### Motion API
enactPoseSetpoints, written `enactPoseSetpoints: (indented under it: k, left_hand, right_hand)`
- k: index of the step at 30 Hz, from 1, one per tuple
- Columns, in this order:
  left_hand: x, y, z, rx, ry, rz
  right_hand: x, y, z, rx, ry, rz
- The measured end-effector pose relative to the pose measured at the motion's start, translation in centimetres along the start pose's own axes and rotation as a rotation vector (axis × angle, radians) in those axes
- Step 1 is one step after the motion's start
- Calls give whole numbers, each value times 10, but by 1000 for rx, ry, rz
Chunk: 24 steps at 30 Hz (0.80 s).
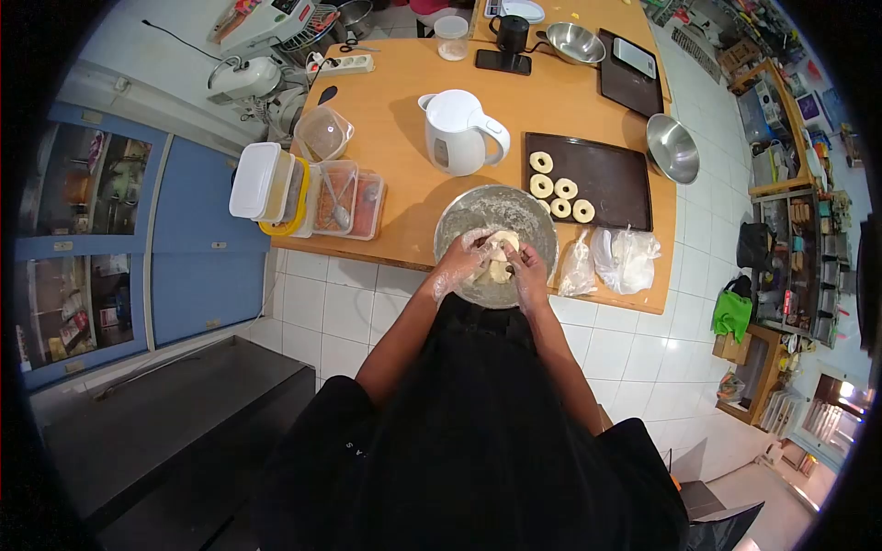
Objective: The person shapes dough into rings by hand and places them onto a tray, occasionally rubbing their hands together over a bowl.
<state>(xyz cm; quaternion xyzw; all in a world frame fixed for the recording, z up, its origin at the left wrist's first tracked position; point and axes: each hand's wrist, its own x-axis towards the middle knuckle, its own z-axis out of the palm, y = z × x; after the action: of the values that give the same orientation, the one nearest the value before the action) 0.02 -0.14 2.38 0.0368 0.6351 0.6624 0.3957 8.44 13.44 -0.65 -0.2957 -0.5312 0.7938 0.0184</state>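
A round metal bowl point(459, 209) with flour-smeared walls sits at the table's front edge. Over it, my left hand point(467, 259) and my right hand point(526, 270) both grip a pale piece of dough point(503, 241), fingers closed round its two sides. More dough point(499, 272) shows just below, between the hands; whether the two pieces are joined is unclear. White flour or dough coats the fingers and the left wrist. Right of the bowl, several dough rings point(541, 186) lie on the left part of a dark baking tray point(611, 184).
A white kettle point(455, 133) stands behind the bowl. Plastic containers point(335, 197) are at the table's left edge. Plastic bags point(627, 257) lie at the front right. An empty metal bowl point(672, 149) overhangs the right edge. A black mug point(511, 35) stands farther back.
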Motion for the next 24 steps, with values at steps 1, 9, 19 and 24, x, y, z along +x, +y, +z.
enactPoseSetpoints:
  k: [1, 9, 19, 24]
  left_hand:
    - [-1, 1, 2, 5, 12, -14]
    - [5, -10, 6, 106, 46, 60]
    - [3, -4, 7, 138, 48, 66]
    - [2, -3, 6, 245, 58, 86]
  right_hand:
    - [-1, -2, 1, -1, 1, -3]
    - [1, 2, 0, 35, 11, 34]
    - [5, -13, 4, -23, 26, -17]
    - [7, -4, 4, 15, 48, -22]
